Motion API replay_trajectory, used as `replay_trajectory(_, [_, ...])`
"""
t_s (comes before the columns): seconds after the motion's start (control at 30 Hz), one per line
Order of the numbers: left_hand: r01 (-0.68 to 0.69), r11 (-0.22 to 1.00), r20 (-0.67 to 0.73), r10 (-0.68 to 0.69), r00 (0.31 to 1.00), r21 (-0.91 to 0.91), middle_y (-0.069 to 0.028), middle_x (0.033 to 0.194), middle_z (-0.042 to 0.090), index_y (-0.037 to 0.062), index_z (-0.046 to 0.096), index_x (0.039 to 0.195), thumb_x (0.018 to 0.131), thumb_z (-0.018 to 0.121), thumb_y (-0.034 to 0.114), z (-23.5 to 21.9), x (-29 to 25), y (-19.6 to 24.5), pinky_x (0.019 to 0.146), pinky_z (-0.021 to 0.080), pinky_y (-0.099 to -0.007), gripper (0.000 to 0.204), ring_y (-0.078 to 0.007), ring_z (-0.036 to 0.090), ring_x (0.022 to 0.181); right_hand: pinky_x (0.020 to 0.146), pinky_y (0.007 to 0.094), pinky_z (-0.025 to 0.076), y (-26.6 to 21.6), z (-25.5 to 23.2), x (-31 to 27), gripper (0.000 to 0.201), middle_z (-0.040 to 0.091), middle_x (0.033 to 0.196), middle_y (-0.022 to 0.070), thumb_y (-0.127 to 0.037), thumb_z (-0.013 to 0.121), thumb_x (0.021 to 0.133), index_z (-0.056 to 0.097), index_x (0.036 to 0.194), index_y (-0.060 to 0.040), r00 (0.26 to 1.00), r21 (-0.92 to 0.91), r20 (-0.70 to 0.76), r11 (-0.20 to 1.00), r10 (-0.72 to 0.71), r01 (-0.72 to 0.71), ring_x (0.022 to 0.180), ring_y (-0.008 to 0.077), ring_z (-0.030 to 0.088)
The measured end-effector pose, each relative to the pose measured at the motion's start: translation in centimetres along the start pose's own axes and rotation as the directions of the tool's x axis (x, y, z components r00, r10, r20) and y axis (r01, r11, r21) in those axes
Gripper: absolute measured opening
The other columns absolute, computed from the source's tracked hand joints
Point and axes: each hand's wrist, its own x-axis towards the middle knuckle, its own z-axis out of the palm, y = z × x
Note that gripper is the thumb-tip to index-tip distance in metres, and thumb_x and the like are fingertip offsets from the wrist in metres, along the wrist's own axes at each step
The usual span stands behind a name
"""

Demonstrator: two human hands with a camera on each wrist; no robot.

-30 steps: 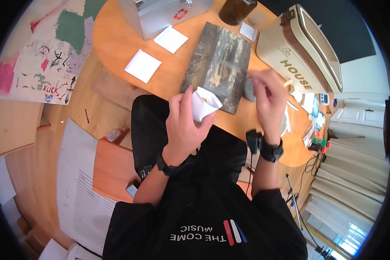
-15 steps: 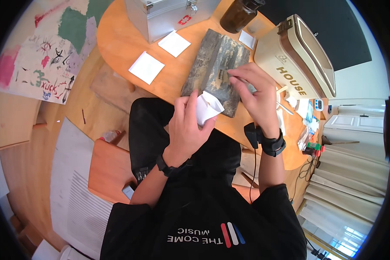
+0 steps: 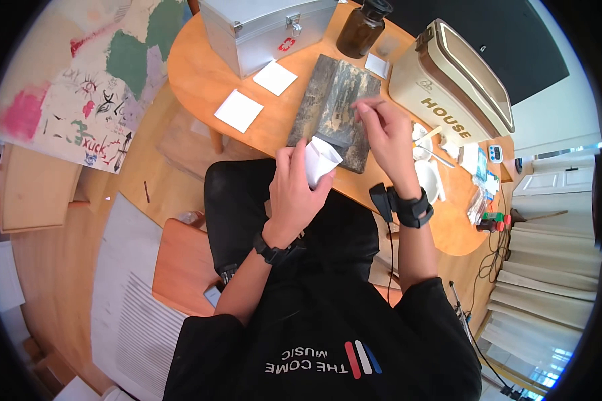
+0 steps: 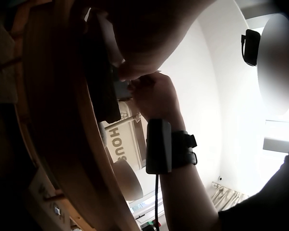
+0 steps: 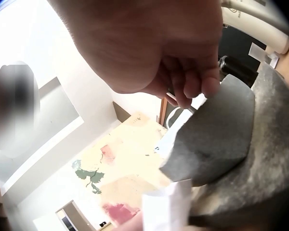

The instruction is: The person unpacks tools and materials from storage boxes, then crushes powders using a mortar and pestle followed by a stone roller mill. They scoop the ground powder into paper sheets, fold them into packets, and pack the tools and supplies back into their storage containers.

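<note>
My left hand point(image 3: 293, 194) holds a folded white paper packet point(image 3: 320, 166), its mouth spread apart, at the near edge of a rough grey stone block point(image 3: 314, 100). Over the right part of the block hovers my right hand point(image 3: 393, 144), thumb and fingers pinched together. In the right wrist view a slim silvery tool point(image 5: 192, 109) sticks out from those fingertips; most of it is hidden in the hand. There the packet point(image 5: 167, 209) shows below the block's smooth grey face point(image 5: 216, 130). The left wrist view is dark, with my right hand point(image 4: 156, 98) beyond the left.
Two white paper squares point(image 3: 239, 111) lie left of the block. Behind stand a silver case point(image 3: 274, 37) and a brown jar point(image 3: 361, 30). To the right are a cream HOUSE box point(image 3: 441, 87), white bowls point(image 3: 429, 180) and small packages point(image 3: 478, 200).
My right hand has moved left from beside the block to above it, its fingers pinched. My left hand keeps hold of the paper packet near the same edge. The head view has shifted slightly.
</note>
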Motion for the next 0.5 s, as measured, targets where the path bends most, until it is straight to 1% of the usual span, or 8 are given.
replay_trajectory(0.07, [0.018, 1.000, 0.010, -0.018, 1.000, 0.017, -0.0186, 0.120, 0.051, -0.0017, 0.050, 0.141, 0.084, 0.083, 0.019, -0.2, -0.1, 0.1, 0.084, 0.055, -0.0453, 0.070, -0.0393, 0.062, 0.103, 0.061, 0.0290, 0.044, -0.7, -0.6, -1.2, 0.014, 0.064, 0.078, 0.0097, -0.007, 0.062, 0.100, 0.070, 0.100, 0.0045, 0.988, 0.142, 0.101, 0.981, 0.117, -0.131, 0.065, 0.0155, 0.056])
replay_trajectory(0.2, [-0.007, 1.000, 0.011, 0.007, 1.000, 0.023, -0.0184, 0.121, 0.051, -0.0019, 0.049, 0.142, 0.084, 0.082, 0.019, -0.2, 0.0, 0.1, 0.085, 0.055, -0.0457, 0.070, -0.0394, 0.062, 0.104, 0.065, 0.0309, 0.047, -0.8, -0.9, -0.2, 0.012, 0.064, 0.085, 0.0119, -0.005, 0.061, 0.100, 0.069, 0.100, 0.0046, 0.981, 0.054, 0.064, 0.981, 0.185, -0.189, 0.070, 0.0207, 0.060])
replay_trajectory(0.23, [-0.008, 1.000, 0.009, 0.008, 1.000, 0.017, -0.0182, 0.121, 0.051, -0.0020, 0.049, 0.142, 0.084, 0.082, 0.019, -0.3, 0.3, 0.2, 0.085, 0.055, -0.0457, 0.070, -0.0396, 0.062, 0.105, 0.068, 0.0331, 0.049, -1.2, -0.8, 0.4, 0.011, 0.064, 0.088, 0.0132, -0.004, 0.061, 0.099, 0.068, 0.101, 0.0045, 0.998, -0.070, 0.053, 0.997, 0.014, -0.011, 0.074, 0.0250, 0.061])
replay_trajectory(0.27, [-0.007, 1.000, 0.005, 0.007, 1.000, 0.009, -0.0180, 0.121, 0.051, -0.0021, 0.049, 0.142, 0.084, 0.082, 0.019, -0.3, 0.4, 0.3, 0.085, 0.055, -0.0456, 0.071, -0.0397, 0.062, 0.105, 0.072, 0.0353, 0.050, -1.5, -0.7, 0.8, 0.010, 0.063, 0.092, 0.0146, -0.003, 0.061, 0.099, 0.068, 0.101, 0.0044, 0.985, -0.194, 0.069, 0.967, -0.157, 0.168, 0.079, 0.0294, 0.063])
replay_trajectory(0.3, [-0.006, 1.000, 0.006, 0.006, 1.000, 0.003, -0.0180, 0.121, 0.051, -0.0021, 0.049, 0.142, 0.084, 0.082, 0.019, -0.3, 0.4, 0.3, 0.085, 0.055, -0.0456, 0.071, -0.0397, 0.062, 0.105, 0.077, 0.0393, 0.051, -1.3, -0.8, 0.9, 0.009, 0.061, 0.096, 0.0164, 0.000, 0.061, 0.096, 0.068, 0.101, 0.0041, 0.964, -0.251, 0.121, 0.933, -0.235, 0.259, 0.087, 0.0354, 0.061])
replay_trajectory(0.33, [0.003, 1.000, 0.009, -0.003, 1.000, -0.005, -0.0180, 0.120, 0.051, -0.0021, 0.049, 0.142, 0.084, 0.082, 0.019, -0.2, 0.4, 0.3, 0.085, 0.055, -0.0458, 0.070, -0.0397, 0.062, 0.105, 0.077, 0.0393, 0.051, -1.3, -0.9, 0.7, 0.009, 0.061, 0.096, 0.0164, 0.000, 0.061, 0.096, 0.068, 0.101, 0.0041, 0.964, -0.256, 0.124, 0.931, -0.236, 0.261, 0.087, 0.0354, 0.061])
replay_trajectory(0.4, [0.019, 1.000, 0.010, -0.019, 1.000, -0.022, -0.0179, 0.120, 0.052, -0.0022, 0.049, 0.142, 0.083, 0.083, 0.019, -0.3, 0.5, 0.1, 0.085, 0.055, -0.0459, 0.070, -0.0397, 0.062, 0.105, 0.078, 0.0419, 0.051, -1.9, -1.2, 0.1, 0.010, 0.063, 0.097, 0.0159, 0.002, 0.063, 0.093, 0.068, 0.101, 0.0035, 0.927, -0.310, 0.258, 0.885, -0.273, 0.347, 0.088, 0.0358, 0.060])
replay_trajectory(0.5, [0.017, 0.999, 0.008, -0.016, 1.000, -0.029, -0.0177, 0.119, 0.052, -0.0025, 0.050, 0.140, 0.083, 0.083, 0.019, -0.3, 0.5, 0.0, 0.083, 0.056, -0.0459, 0.070, -0.0391, 0.063, 0.103, 0.079, 0.0417, 0.051, -3.8, -1.5, -0.8, 0.012, 0.064, 0.095, 0.0139, 0.004, 0.065, 0.089, 0.069, 0.100, 0.0023, 0.922, -0.263, 0.259, 0.897, -0.288, 0.354, 0.090, 0.0344, 0.061])
